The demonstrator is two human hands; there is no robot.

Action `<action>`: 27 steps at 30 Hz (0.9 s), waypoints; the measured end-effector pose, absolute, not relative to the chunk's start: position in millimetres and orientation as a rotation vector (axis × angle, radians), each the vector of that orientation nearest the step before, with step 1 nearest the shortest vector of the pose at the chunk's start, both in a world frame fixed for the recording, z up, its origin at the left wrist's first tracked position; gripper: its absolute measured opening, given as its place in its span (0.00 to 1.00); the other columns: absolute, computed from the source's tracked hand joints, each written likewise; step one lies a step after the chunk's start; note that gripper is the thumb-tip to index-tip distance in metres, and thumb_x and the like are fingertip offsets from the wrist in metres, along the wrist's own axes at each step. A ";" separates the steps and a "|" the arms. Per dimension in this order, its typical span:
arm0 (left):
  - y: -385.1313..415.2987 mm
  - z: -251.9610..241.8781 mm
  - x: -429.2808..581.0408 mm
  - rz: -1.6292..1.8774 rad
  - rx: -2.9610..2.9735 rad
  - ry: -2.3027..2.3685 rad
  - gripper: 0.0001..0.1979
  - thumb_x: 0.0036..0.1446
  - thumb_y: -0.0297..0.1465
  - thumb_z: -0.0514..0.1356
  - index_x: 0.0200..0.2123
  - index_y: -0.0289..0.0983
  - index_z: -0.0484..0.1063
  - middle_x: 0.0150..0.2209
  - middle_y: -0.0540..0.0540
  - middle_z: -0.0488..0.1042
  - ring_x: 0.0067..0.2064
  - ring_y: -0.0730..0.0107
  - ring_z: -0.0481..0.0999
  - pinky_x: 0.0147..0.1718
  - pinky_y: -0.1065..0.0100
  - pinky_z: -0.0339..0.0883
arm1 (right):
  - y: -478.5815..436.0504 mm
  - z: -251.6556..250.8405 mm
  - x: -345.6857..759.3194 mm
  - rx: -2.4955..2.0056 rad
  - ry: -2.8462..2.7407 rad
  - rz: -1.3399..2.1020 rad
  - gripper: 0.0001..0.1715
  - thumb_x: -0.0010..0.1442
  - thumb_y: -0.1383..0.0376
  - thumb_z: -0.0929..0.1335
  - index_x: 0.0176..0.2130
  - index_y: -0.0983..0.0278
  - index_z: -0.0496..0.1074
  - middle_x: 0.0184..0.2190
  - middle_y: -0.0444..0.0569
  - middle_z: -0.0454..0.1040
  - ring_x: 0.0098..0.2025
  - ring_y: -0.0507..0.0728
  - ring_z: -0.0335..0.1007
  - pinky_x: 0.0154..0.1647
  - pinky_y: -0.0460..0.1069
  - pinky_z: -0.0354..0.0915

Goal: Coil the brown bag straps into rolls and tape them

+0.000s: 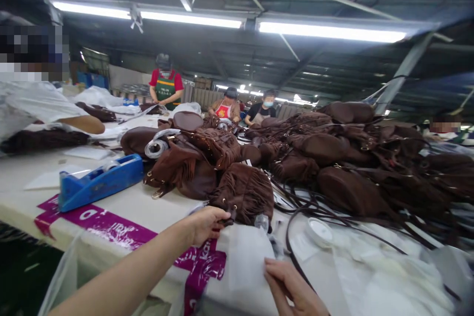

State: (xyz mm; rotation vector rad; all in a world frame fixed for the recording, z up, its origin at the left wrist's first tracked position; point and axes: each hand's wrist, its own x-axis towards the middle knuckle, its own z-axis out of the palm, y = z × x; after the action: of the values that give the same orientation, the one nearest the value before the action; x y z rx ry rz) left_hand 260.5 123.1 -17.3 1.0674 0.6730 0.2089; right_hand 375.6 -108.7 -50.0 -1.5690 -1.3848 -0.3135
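My left hand [207, 224] reaches forward, its fingers closed on the near edge of a brown fringed suede bag [246, 192] lying on the table. My right hand [292, 286] rests low at the table's front edge, fingers curled on a white plastic sheet or bag [244, 261]. A thin dark strap [292, 237] loops across the sheet between the two hands.
A big heap of brown fringed bags [333, 153] covers the table's middle and right. A blue tape dispenser [98, 182] sits at left near a magenta printed patch [111, 227]. A tape roll [320, 231] lies at right. Other people work at the far end and at left.
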 end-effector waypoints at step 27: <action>126.2 -18.6 255.0 0.160 1.376 0.593 0.08 0.31 0.29 0.67 0.19 0.33 0.73 0.18 0.51 0.68 0.21 0.74 0.62 0.22 0.71 0.52 | -13.4 -30.0 368.5 -1.248 -0.381 0.987 0.56 0.37 0.66 0.75 0.60 0.60 0.49 0.34 0.45 0.78 0.30 0.57 0.74 0.28 0.49 0.67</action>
State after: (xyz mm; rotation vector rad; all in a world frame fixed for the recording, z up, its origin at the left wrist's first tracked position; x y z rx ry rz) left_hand 255.0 126.2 -18.6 1.3762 0.5931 0.1602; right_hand 368.5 -13.4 -30.0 -1.2483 -0.3807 0.9875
